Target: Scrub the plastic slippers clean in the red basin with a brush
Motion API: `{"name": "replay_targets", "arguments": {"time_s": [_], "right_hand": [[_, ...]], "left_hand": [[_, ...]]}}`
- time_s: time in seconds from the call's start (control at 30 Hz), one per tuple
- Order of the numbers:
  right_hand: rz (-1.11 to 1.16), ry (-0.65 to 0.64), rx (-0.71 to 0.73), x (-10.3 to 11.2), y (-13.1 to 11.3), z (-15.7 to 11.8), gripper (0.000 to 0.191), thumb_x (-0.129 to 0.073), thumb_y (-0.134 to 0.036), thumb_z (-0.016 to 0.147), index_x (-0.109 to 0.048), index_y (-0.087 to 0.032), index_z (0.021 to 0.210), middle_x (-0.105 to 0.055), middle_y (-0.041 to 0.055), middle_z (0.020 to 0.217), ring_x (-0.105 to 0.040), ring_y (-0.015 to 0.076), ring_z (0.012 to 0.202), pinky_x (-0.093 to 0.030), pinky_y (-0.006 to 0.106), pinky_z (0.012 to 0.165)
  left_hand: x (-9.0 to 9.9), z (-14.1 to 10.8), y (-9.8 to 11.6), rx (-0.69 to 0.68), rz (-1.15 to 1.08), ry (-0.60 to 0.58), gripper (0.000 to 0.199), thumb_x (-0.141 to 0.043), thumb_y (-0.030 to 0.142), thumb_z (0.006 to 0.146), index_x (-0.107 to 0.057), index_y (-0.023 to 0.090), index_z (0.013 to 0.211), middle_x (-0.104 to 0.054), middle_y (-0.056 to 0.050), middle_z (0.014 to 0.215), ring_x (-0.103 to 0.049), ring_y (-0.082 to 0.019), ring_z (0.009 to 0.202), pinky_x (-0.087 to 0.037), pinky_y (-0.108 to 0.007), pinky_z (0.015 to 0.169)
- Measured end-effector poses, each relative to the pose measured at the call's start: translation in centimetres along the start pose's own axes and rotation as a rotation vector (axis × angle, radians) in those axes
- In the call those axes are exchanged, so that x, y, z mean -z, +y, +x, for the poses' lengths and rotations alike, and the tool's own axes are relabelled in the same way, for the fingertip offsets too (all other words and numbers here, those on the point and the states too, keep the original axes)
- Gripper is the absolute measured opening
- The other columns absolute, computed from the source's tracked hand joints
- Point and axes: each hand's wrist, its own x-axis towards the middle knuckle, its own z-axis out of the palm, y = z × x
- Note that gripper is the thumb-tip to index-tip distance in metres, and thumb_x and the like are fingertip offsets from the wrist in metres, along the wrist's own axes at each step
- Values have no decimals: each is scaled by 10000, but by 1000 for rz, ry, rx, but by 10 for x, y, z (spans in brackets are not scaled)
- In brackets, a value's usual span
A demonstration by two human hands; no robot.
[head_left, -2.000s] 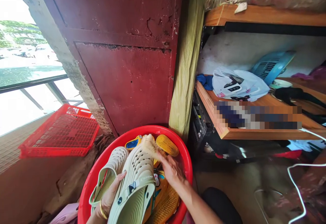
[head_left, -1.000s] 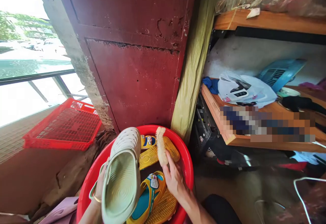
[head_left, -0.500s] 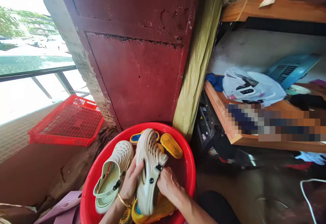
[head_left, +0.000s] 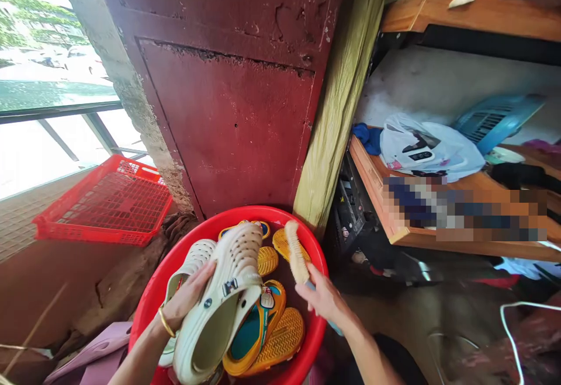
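Note:
My left hand (head_left: 193,294) grips a white clog (head_left: 228,297) by its side, above a round red tub (head_left: 323,291). Its opening faces me and the holed toe points away. In my right hand (head_left: 322,297) is a scrubbing brush (head_left: 294,250), pale bristles up front and a bluish handle under my fingers; it is apart from the clog. Behind my left hand, a second white clog (head_left: 193,256) leans in the tub, partly hidden. Yellow sandals with blue insoles, one of them a yellow sandal (head_left: 263,326), and yellow soles lie in the tub's dark water.
A red plastic crate (head_left: 109,204) sits at left by the wall. Behind the tub stands a dark red door (head_left: 236,128). At right, a wooden shelf (head_left: 403,236) holds a white plastic bag (head_left: 432,148) and a blue basket (head_left: 499,119). Purple material (head_left: 94,353) lies at lower left.
The held clog has turned so its opening faces me, and it has tipped left. My right hand has come away from it to the right, bringing the brush into view.

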Motion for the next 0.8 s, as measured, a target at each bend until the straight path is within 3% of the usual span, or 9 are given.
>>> {"name": "replay_targets", "arguments": {"time_s": [0.1,0.17,0.27,0.33,0.4,0.5,0.63,0.8], "right_hand": [[116,187,-47,-4,5,15,585,-540,-485,872,-540,-183,1373,-672,-8,780,-558,115,449,-407,201,370],[186,212,-22,-11,9,20,570,-547,-503,879,-525,-200,1362,-664,-7,815,-583,114,480,-417,190,371],[183,176,-10,-21,12,24,583,-542,-480,905,-495,-218,1424,-693,21,905,-609,117,495,-428,194,368],[100,144,-1,-27,14,27,597,-521,-429,934,-468,-218,1490,-732,76,1043,-661,136,547,-501,229,424],[-59,132,22,-34,17,29,617,-505,-347,954,-442,-199,1550,-729,146,1246,-757,199,772,-614,295,637],[-380,70,61,-46,25,29,655,-488,-229,961,-408,-192,1610,-726,173,1323,-733,286,1135,-580,376,965],[-704,-38,67,-62,34,23,706,-442,-76,913,-456,-229,1602,-785,179,1179,-750,320,1101,-560,428,987],[-840,-72,11,-75,30,18,666,-423,-38,914,-551,-237,1536,-779,173,1220,-737,308,1136,-573,419,961]], "left_hand": [[-22,-3,-11,85,323,-270,369,-837,419,740,-821,220,1050,-845,-77,934,-763,-349,1024,-626,-383,860],[-26,3,-17,12,582,-305,496,-796,515,748,-798,195,1126,-840,-78,916,-771,-337,893,-621,-411,817],[-20,16,-27,-265,1004,-113,618,-636,626,820,-732,192,1248,-832,-110,1057,-761,-358,1036,-574,-475,979],[-18,20,-39,-332,1154,-106,622,-496,621,905,-681,205,1328,-794,-137,1237,-719,-343,1202,-532,-471,1071],[-23,18,-57,-320,1248,-199,639,-488,589,924,-617,200,1414,-689,-158,1441,-644,-319,1341,-499,-446,1129],[-41,8,-87,-335,1486,-153,868,-705,448,773,-476,99,1534,-518,-240,1596,-492,-364,1485,-435,-485,1192],[-58,6,-114,-268,1694,-105,847,-698,335,766,-460,121,1551,-488,-220,1623,-410,-370,1537,-378,-534,1221],[-35,23,-130,-191,1616,-211,822,-677,332,774,-469,107,1538,-500,-223,1610,-403,-351,1545,-352,-478,1254]]}}
